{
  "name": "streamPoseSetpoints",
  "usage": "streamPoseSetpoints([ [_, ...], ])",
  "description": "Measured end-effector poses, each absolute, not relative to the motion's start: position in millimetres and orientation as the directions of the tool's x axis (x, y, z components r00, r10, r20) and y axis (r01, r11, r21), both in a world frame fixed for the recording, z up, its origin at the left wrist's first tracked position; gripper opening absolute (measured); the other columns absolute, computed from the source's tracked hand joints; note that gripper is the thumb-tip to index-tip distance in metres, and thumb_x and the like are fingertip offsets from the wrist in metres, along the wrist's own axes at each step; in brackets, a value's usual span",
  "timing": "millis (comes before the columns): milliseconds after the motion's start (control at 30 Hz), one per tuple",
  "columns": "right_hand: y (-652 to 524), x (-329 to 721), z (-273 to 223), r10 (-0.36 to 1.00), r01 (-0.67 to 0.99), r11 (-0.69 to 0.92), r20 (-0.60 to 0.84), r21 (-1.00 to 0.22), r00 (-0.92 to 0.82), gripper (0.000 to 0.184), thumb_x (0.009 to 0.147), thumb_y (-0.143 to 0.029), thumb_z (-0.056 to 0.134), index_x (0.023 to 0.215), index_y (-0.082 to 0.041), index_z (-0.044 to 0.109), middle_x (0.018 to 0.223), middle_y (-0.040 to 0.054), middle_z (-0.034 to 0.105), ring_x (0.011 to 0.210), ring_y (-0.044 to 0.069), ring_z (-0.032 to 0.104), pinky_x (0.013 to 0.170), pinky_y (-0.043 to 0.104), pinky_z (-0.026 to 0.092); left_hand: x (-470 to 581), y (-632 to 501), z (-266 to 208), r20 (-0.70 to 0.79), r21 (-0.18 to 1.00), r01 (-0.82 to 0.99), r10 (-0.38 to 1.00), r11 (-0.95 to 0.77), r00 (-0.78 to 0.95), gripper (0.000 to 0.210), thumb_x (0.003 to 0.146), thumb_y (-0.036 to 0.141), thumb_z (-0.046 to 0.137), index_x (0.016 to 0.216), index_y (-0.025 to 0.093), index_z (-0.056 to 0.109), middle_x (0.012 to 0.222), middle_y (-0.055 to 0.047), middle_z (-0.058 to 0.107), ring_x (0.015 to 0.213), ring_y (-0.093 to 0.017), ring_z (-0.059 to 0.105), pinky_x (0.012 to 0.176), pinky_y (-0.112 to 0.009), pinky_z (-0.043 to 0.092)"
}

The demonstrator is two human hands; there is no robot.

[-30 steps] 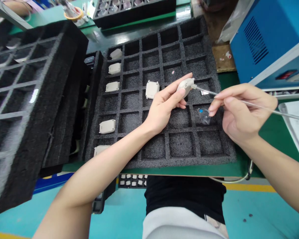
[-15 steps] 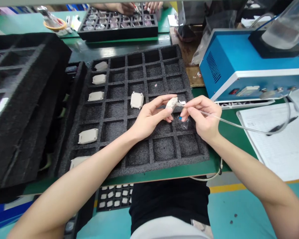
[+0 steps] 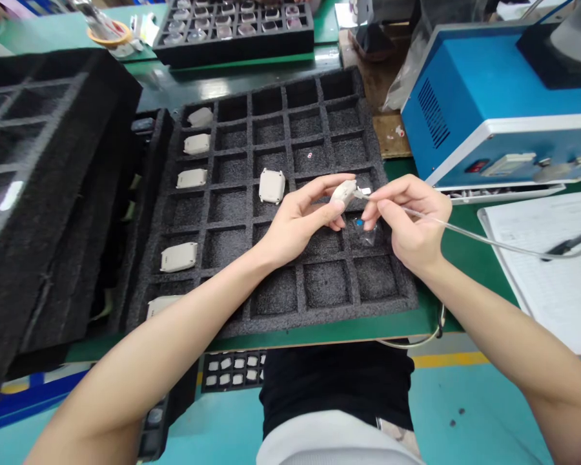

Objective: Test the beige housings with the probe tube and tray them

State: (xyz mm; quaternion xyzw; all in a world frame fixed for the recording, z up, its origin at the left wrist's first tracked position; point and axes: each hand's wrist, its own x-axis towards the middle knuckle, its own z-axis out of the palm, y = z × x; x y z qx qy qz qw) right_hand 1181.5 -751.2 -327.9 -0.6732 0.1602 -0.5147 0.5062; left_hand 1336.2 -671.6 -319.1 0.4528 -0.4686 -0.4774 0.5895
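Note:
My left hand (image 3: 304, 216) pinches a small beige plastic case (image 3: 345, 192), shaped like a watch housing, and holds it tilted above the black foam tray (image 3: 326, 284). My right hand (image 3: 414, 219) is closed around a thin clear tube (image 3: 484, 237) close to its end. The tip of the tube meets the edge of the case, though exact contact is too small to make out. A small clear plastic piece with a blue spot (image 3: 366, 232) is seen under the right fingers. Another beige case (image 3: 272, 186) lies in the tray to the left.
More beige cases (image 3: 179, 257) sit along the tray's left column. Stacked foam trays (image 3: 101, 123) rise at the left. At the right stand a blue machine (image 3: 465, 97) and paper sheets (image 3: 527, 226) with a pen. Across the bench is another tray of parts (image 3: 237, 48).
The view has shifted a little, so the scene sits slightly differently in the picture. Both hands keep their grips on the case and the tube. Hands across the bench are now mostly out of view.

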Motion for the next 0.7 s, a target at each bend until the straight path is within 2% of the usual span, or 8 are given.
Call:
streamPoseSetpoints([
  [500, -751.4, 1181.1, -329.3, -0.728, 0.285, -0.451, 0.533, -0.846, 0.431, 0.009, 0.085, -0.026, 0.062, 0.078, -0.021, 0.063, 0.062, -0.0029, 0.064, 0.047, 0.009, 0.058, 0.045, 0.022, 0.05, 1336.2, -671.3, -319.0, 0.128, 0.983, 0.118, -0.987, 0.139, 0.101, 0.035, 0.082, 0.035, 0.069, 0.116, 0.023, 0.066, 0.103, -0.003, 0.067, 0.069, -0.011, 0.059, 0.069, -0.026, 0.054],
  [700, -751.8, 1181.3, -328.9, -0.741, 0.324, -0.404, 0.513, -0.856, 0.433, 0.005, 0.082, -0.018, 0.061, 0.078, -0.018, 0.063, 0.061, -0.0032, 0.065, 0.047, 0.008, 0.058, 0.046, 0.021, 0.049, 1336.9, -672.4, -320.5, 0.137, 0.98, 0.135, -0.986, 0.149, 0.093, 0.033, 0.083, 0.031, 0.068, 0.115, 0.024, 0.067, 0.1, -0.001, 0.067, 0.068, -0.01, 0.059, 0.069, -0.024, 0.053],
])
